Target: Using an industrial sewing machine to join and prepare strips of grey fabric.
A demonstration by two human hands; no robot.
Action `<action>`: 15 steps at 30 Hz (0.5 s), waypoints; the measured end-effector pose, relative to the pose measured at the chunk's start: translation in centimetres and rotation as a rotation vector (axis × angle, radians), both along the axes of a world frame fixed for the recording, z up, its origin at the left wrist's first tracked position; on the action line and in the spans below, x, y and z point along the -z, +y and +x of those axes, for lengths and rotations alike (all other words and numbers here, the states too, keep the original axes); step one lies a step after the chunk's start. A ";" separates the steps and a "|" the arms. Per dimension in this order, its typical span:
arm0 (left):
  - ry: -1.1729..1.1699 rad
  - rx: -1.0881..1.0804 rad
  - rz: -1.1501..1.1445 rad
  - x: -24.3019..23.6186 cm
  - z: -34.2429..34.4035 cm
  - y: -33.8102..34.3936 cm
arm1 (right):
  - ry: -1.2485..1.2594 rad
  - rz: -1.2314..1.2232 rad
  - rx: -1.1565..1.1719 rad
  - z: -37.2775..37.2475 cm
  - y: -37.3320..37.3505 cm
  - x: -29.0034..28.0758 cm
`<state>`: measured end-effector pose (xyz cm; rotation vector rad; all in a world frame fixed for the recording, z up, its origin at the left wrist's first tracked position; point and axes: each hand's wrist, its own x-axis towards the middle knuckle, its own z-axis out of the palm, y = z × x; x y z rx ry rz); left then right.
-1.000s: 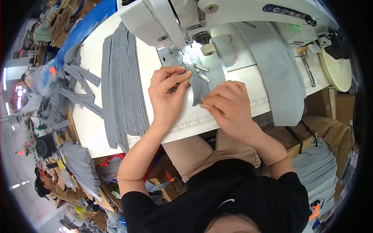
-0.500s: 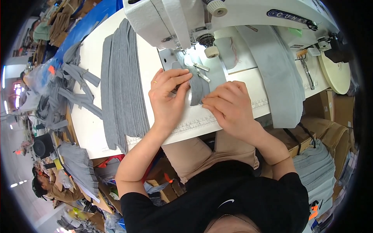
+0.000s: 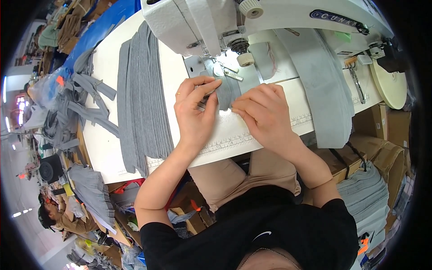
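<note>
Head view: nearest me, at the bottom of the frame, are my black short-sleeved shirt [image 3: 202, 238] and beige trousers [image 3: 220, 177]. Just beyond, at the centre, my two hands flank one narrow grey woven-cloth strip [image 3: 223, 96], which lies on the white tabletop [image 3: 101, 148], its upper end by the lit needle area. My left hand [image 3: 193, 110] is curled, thumb and fingertips at the strip's left edge; I cannot tell whether cloth is pinched between them. My right hand [image 3: 267, 117] has its fingertips drawn together on the strip's lower right edge, gripping it lightly.

I judge the strip light, soft and limp, more likely to pucker than to slip; its side edges, well below the needle, look the best hold.

Beyond it, at the top, stands one white sewing machine [image 3: 279, 15]. Left of centre I count two long stacks of folded grey strips [image 3: 150, 94] side by side, their layers too many to count; at right, one stack of pale grey cloth panels [image 3: 321, 90] and one metal hand tool [image 3: 357, 85]. Farther off, at the left, are one uncountable tangle of grey cloth strips [image 3: 54, 119] and one co-worker [image 3: 67, 218].
</note>
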<state>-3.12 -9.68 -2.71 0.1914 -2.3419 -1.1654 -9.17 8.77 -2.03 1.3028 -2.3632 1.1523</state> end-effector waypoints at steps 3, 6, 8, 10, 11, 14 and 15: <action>0.029 0.028 -0.023 0.0 0.0 -0.2 | 0.057 -0.014 0.021 -0.1 -0.3 0.3; 0.048 0.046 -0.038 0.2 0.0 -0.3 | 0.113 -0.027 0.050 -0.2 -0.5 0.8; 0.041 0.073 -0.074 0.2 0.0 -0.4 | 0.113 -0.015 0.062 -0.1 -0.5 0.8; 0.032 0.064 -0.080 0.2 0.0 -0.2 | 0.126 -0.004 0.075 -0.1 -0.6 0.9; 0.024 0.055 -0.087 0.2 0.0 -0.1 | 0.140 0.006 0.087 0.0 -0.6 0.9; -0.010 0.042 -0.039 0.0 0.0 0.1 | 0.134 0.020 0.104 0.2 -0.7 0.7; -0.010 0.043 -0.038 0.0 0.0 0.2 | 0.134 0.021 0.105 0.2 -0.6 0.7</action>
